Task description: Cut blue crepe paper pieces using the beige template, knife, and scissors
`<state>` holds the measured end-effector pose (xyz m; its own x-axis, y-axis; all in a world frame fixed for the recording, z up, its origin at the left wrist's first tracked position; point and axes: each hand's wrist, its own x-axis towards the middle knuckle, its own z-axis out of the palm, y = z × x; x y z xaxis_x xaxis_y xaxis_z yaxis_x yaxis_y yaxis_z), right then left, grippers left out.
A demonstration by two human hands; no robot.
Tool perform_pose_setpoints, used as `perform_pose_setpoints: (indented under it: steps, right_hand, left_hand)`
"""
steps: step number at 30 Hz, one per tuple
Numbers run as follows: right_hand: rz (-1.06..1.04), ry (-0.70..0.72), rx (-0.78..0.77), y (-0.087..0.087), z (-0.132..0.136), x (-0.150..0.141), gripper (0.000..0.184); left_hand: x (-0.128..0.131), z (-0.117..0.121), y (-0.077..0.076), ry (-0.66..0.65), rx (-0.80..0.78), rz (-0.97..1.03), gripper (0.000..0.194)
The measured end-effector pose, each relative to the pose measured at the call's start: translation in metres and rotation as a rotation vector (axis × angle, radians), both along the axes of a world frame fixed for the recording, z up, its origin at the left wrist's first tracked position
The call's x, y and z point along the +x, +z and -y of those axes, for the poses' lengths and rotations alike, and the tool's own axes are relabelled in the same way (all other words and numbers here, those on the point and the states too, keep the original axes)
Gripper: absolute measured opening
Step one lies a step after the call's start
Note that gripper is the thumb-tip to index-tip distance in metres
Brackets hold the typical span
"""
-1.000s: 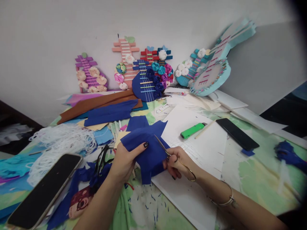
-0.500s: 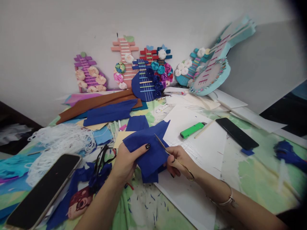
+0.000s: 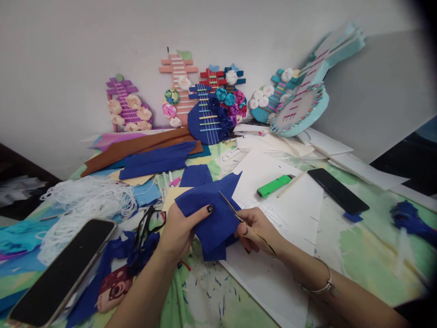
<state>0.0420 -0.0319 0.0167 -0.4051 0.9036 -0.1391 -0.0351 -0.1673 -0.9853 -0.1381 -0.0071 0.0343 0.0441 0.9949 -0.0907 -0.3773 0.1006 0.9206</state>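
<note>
A sheet of dark blue crepe paper is pinched in my left hand, the thumb lying on top of it. My right hand is closed on a pair of thin metal scissors, whose pointed blades lie over the middle of the blue paper. Whether the blades are parted is hard to tell. The fingers of my right hand also sit at the paper's right edge. Behind the held sheet lies another dark blue piece on the table.
White paper holds a green utility knife. One phone lies at right, another at front left. White cord is heaped at left. Decorated paper guitars stand along the wall. Glasses lie beside my left wrist.
The blue sheet has shifted and its lower part now hangs folded differently, with its upper right corner slightly higher. My hands and the scissors have barely moved.
</note>
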Motion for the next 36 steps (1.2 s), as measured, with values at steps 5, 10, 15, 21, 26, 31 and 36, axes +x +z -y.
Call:
perform_pose_setpoints:
  steps: [5,10,15,21,26,31,36]
  right_hand:
    - [0.005,-0.020,-0.039,-0.0006,-0.0004,-0.0005,0.066]
    - [0.015,-0.036,-0.077,-0.0014,-0.0008,-0.0012,0.061]
    - [0.021,-0.039,-0.101,-0.0022,-0.0005,-0.0014,0.050]
    - [0.057,-0.051,-0.082,-0.0038,-0.0011,-0.0019,0.035]
    - [0.108,-0.060,-0.057,-0.0039,-0.0004,-0.0024,0.036]
    - [0.052,-0.002,0.004,-0.0009,0.0013,-0.0002,0.058]
    - [0.021,0.048,0.087,-0.0046,0.0016,0.0024,0.066]
  left_hand:
    - [-0.0010,-0.0002,-0.0006,0.009,0.009,-0.002,0.040]
    - [-0.0015,-0.0002,-0.0009,0.013,0.015,0.005,0.041]
    - [-0.0014,-0.0016,-0.0013,0.017,0.024,0.010,0.040]
    - [-0.0035,-0.0028,-0.0021,0.082,0.005,0.061,0.040]
    - [-0.0061,-0.0048,0.0007,0.102,-0.027,0.123,0.036]
    - [-0.0045,-0.0034,0.0036,0.082,-0.051,0.087,0.036]
    - [-0.0021,-0.0007,0.0012,0.028,-0.060,0.093,0.030]
